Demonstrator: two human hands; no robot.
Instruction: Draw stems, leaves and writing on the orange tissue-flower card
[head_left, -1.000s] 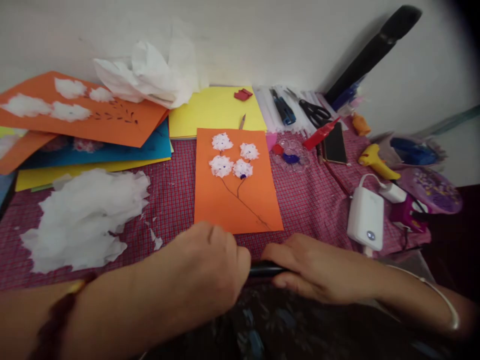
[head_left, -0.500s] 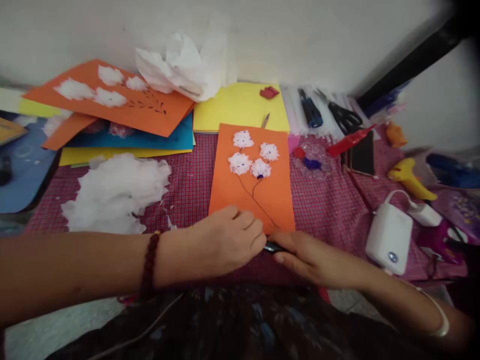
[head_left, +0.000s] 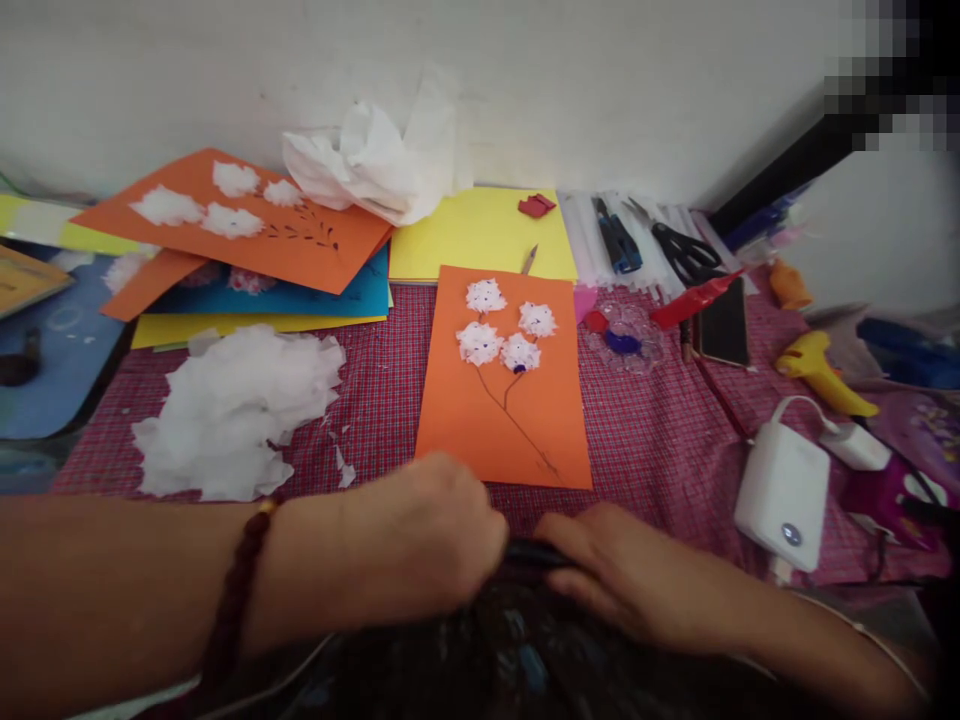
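free: tabletop (head_left: pixel 375 390) lanes either side of orange sheet (head_left: pixel 502 420) | obstacles: cotton pile (head_left: pixel 236 410) left, power bank (head_left: pixel 784 490) right, scissors (head_left: pixel 686 255) and paper stack (head_left: pixel 247 230) at back

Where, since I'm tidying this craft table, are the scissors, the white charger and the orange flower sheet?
scissors (head_left: pixel 671 240), head view, where the black handles meet the blades.
white charger (head_left: pixel 784 490), head view, middle of its top face.
orange flower sheet (head_left: pixel 487 430), head view, bare orange below the flowers.
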